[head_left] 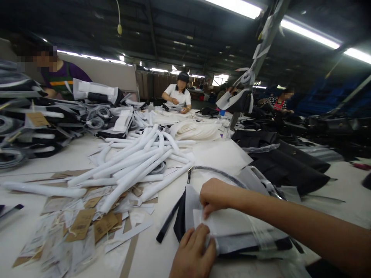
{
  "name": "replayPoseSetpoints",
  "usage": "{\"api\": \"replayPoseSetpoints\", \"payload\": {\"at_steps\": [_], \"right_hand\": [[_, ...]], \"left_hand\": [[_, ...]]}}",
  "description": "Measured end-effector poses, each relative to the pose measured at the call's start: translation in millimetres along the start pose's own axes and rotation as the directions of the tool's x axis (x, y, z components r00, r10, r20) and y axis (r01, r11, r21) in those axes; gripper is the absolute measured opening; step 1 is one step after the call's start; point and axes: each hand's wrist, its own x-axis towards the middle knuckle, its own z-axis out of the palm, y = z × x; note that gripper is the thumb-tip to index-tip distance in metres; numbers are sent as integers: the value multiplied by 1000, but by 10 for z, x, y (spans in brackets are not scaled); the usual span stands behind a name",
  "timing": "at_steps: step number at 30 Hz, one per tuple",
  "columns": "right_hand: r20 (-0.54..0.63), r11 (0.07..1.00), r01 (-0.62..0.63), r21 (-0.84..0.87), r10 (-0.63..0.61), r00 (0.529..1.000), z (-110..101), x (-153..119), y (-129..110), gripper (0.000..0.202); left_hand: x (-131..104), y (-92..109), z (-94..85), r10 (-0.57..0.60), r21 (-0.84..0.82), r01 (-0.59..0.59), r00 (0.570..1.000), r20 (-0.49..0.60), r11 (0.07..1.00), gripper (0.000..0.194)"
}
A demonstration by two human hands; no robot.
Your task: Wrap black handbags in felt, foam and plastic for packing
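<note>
A black handbag (180, 220) lies on the table in front of me, partly covered by white wrapping paper (232, 222) and clear plastic. My left hand (193, 251) is at its near edge, with curled fingers gripping the edge of the paper. Just beyond, my right hand (216, 196) is closed, thumb down, pinching the same paper. My right forearm crosses over the bag and hides part of it. A black strap (169, 220) sticks out to the left, and a plastic-covered handle (220, 172) arches behind my right hand.
White foam tubes (136, 162) are heaped to the left, beside brown tags (80, 224) in clear bags. Wrapped bags (29, 127) are stacked far left. White sheets (197, 130) lie ahead, black bags (290, 162) to the right. A post (268, 34) rises behind. Several people work around the table.
</note>
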Motion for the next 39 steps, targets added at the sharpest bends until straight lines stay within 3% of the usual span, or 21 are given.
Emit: {"api": "replayPoseSetpoints", "payload": {"at_steps": [5, 10, 16, 19, 22, 26, 28, 35, 39], "right_hand": [[87, 996, -79, 31, 76, 993, -32, 236, 175, 41], [226, 958, -193, 211, 144, 964, 72, 451, 495, 49], [362, 822, -251, 512, 58, 930, 212, 529, 705, 30], [301, 760, -259, 596, 88, 949, 232, 402, 719, 29], [170, 722, -207, 660, 124, 978, 276, 172, 608, 43], [51, 704, -153, 694, 163, 985, 409, -58, 362, 102], [35, 679, -162, 716, 197, 980, 483, -61, 296, 112], [113, 484, -285, 827, 353, 929, 646, 156, 379, 68], [91, 456, -286, 843, 404, 910, 712, 210, 337, 28]], "left_hand": [[-50, 1, 123, 22, 51, -21, 999, -29, 998, 28], [-133, 5, 237, 20, 44, -16, 996, -83, 999, 23], [-75, -5, 207, 21, 63, -13, 990, -139, 998, 31], [-59, 2, 177, 19, 56, -11, 991, -133, 998, 35], [-74, 12, 152, 15, 42, -10, 993, -117, 999, 37], [-145, -5, 147, 29, 21, -28, 999, -39, 999, 34], [-191, -23, 163, 37, 23, -37, 999, 3, 999, 32], [-280, -42, 230, 20, 18, -21, 998, 61, 1000, 26], [-267, -54, 219, 50, 18, -52, 995, 82, 998, 28]]}}
